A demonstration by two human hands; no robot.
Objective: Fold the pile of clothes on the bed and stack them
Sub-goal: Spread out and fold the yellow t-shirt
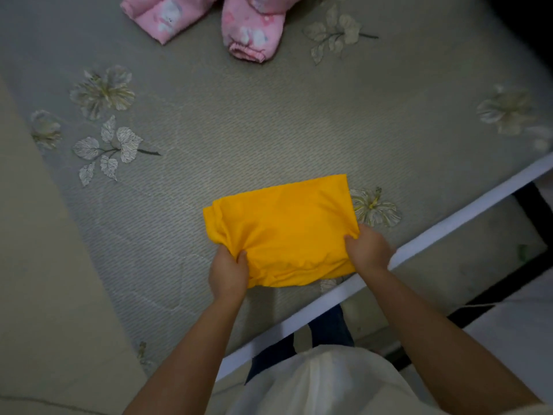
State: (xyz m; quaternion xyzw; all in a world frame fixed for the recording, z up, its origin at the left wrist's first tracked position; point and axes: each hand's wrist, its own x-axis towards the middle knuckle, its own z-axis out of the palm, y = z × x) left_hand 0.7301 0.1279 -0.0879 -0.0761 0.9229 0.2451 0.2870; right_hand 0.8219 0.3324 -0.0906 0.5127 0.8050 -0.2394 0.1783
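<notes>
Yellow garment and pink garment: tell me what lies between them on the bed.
In the head view, no clothing lies between the yellow garment and the pink garment, only the bedspread with its printed flowers.

No readable text anywhere

A folded bright yellow cloth garment (284, 232) lies low in the frame's centre, its near corners bunched. A pink printed padded garment (209, 19) lies rumpled at the top edge.
</notes>
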